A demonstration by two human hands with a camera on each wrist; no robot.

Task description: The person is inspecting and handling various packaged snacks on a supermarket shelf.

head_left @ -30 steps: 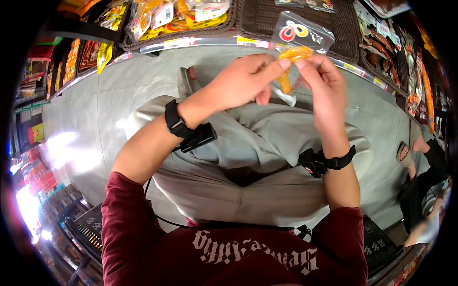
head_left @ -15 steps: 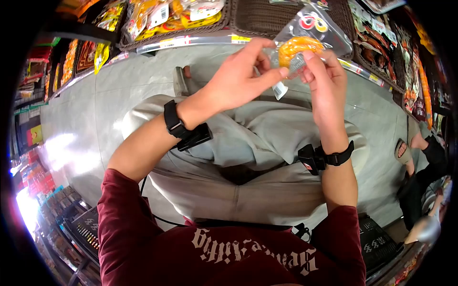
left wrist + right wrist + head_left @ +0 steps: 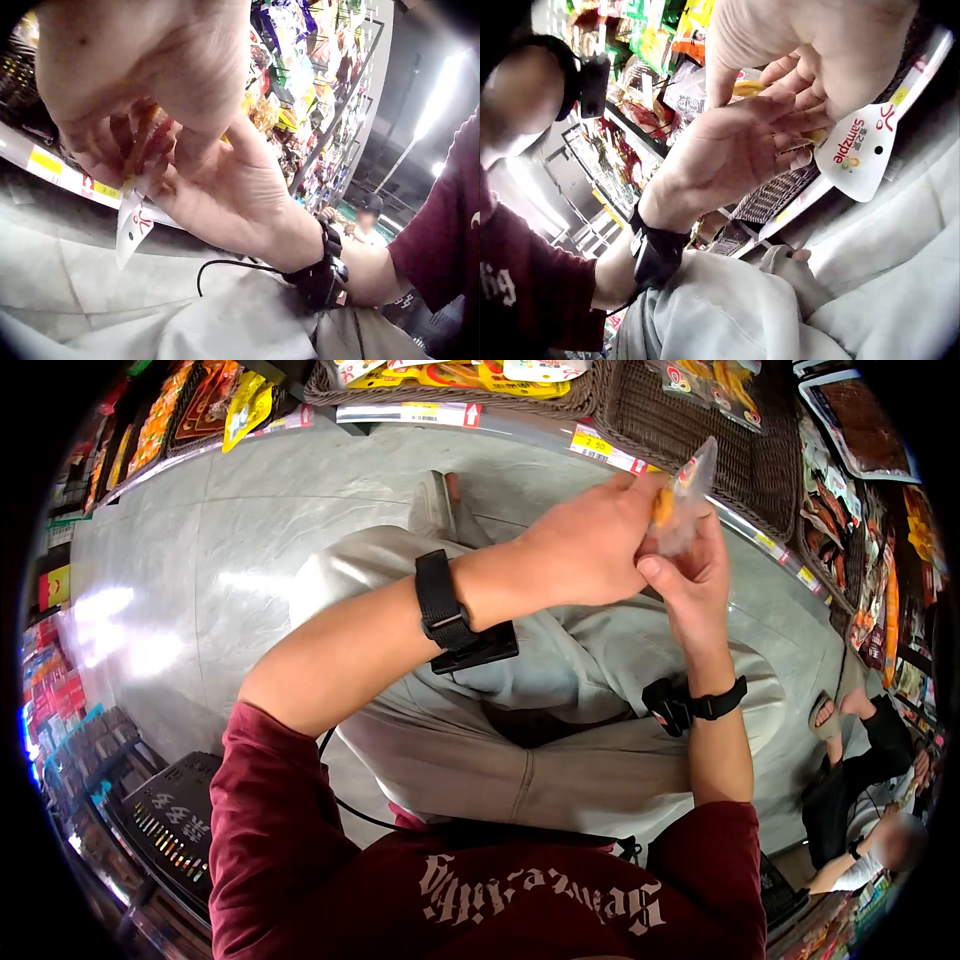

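Above the lap, both hands hold one clear snack packet (image 3: pixel 686 505) with an orange-yellow curved piece of food inside. In the head view the packet stands nearly edge-on. My left hand (image 3: pixel 590 545) has its back toward the head camera, and its curled fingers grip the packet's left side, mostly hidden. On the other side, my right hand (image 3: pixel 697 575) pinches the packet between thumb and fingers. A white printed tab (image 3: pixel 857 154) sticks out below the hands in the right wrist view. In the left wrist view, fingers cover much of the food.
A shelf edge with price labels (image 3: pixel 597 445) runs just beyond the hands. Behind it, a brown woven basket (image 3: pixel 640 415) holds similar packets, and a neighbouring basket holds yellow packs (image 3: pixel 470 375). Another person (image 3: pixel 850 790) is at the right. A black crate (image 3: pixel 170 815) stands at the left.
The packet has turned from showing its broad face to nearly edge-on. My left hand has moved right and rolled over, closer against my right hand. The head view has shifted slightly.
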